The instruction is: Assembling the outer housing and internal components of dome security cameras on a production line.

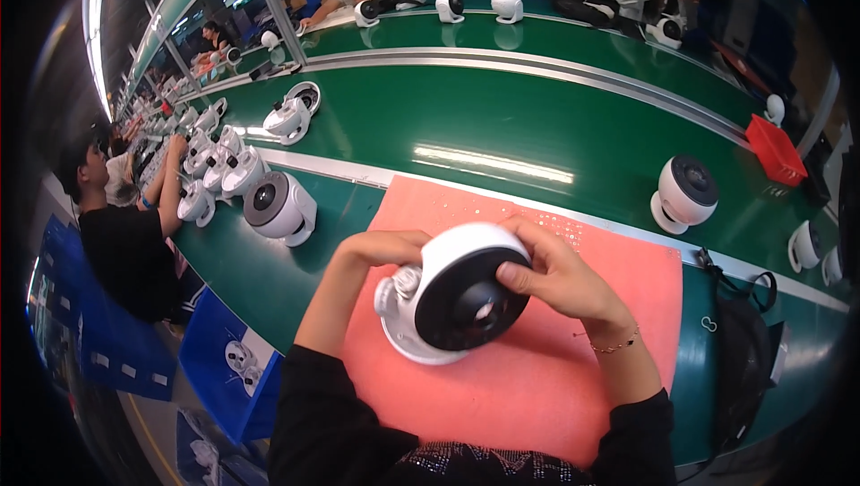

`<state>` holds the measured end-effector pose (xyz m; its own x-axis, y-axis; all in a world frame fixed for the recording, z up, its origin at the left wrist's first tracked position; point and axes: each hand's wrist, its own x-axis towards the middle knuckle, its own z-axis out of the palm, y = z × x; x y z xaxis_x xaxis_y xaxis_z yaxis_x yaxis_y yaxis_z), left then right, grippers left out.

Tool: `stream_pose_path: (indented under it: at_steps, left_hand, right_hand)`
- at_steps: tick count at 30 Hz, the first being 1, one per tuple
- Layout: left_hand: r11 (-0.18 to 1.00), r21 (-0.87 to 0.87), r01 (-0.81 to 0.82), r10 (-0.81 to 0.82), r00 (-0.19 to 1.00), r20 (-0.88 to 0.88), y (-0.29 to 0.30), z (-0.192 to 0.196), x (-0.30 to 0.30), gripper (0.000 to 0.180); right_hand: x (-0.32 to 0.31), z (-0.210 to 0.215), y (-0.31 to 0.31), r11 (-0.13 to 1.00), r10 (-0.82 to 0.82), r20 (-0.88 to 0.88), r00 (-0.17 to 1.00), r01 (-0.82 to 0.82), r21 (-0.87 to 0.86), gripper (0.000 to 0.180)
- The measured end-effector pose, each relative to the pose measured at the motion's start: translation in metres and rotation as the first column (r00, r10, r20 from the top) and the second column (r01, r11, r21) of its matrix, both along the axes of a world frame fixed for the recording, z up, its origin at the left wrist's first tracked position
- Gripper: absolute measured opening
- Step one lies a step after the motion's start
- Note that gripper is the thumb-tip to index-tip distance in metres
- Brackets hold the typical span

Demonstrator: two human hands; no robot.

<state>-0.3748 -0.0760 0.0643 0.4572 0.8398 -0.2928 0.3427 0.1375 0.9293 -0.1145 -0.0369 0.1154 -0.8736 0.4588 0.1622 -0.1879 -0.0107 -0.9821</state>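
Note:
A white security camera (448, 307) with a round black front is held tilted above the pink mat (537, 369), facing toward me. Around its upper right side wraps my right hand (564, 275), thumb pressed on the black face and fingers over the white shell. My left hand (390, 247) reaches behind the camera's upper left side and grips it there; its fingertips are hidden by the shell. The camera's white base and bracket hang at its lower left, close to the mat.
Another white camera (279, 208) stands left of the mat, near several unfinished white units (219, 163). A further camera (685, 195) is on the green belt (502, 119) at right. A red basket (776, 151) and a black bag (743, 352) lie right. A co-worker (121, 226) sits left.

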Motion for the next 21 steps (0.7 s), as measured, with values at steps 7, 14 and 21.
stream_pose_path:
  at_steps: [7,14,21]
  left_hand:
    - [0.988,-0.092,0.127,-0.13,0.991,-0.032,-0.015,0.011,0.028,0.036]
    - [0.637,0.425,-0.644,0.711,0.703,0.0,-0.119,0.02,0.042,0.03]
    - [0.608,0.475,-0.636,0.733,0.68,-0.027,-0.162,0.031,0.087,0.042]
  right_hand:
    - [-0.007,0.006,-0.017,0.981,0.05,0.202,0.978,-0.085,0.172,0.039]
    - [0.004,0.019,-0.013,0.895,-0.084,0.294,0.952,-0.057,0.443,0.038]
    - [-0.015,0.003,-0.023,0.937,-0.101,0.389,0.916,-0.044,0.346,0.029]
